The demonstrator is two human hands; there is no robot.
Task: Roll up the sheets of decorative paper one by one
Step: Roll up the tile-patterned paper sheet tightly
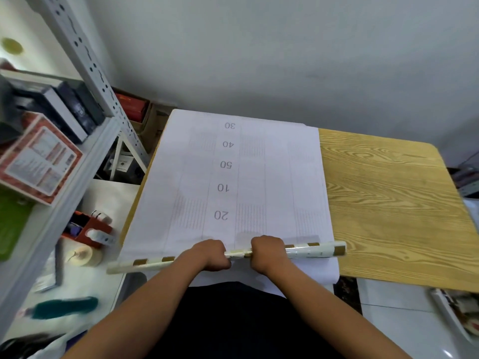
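Head view. Your left hand (211,255) and right hand (267,252) sit side by side at the middle of the rolled part (315,249) of the decorative paper, a thin tube with gold-and-cream checks showing on its outside. The fingers of both hands are curled over the tube and grip it; the fingertips themselves are hidden beneath the knuckles. The tube lies across the near edge of the wood-grain surface (388,203), its ends reaching past both hands. The unrolled sheet (285,177) stretches away from you, white backing up, printed with upside-down numerals from 20 nearest you to 30 at the far edge. A short flap of paper hangs off the near edge below the tube.

Step in hand, as judged: the start of rolling this sheet, with most of its length still flat. The next move likely calls for both hands to turn the tube away from you at an even rate, keeping it square to the sheet's sides so the roll does not cone.
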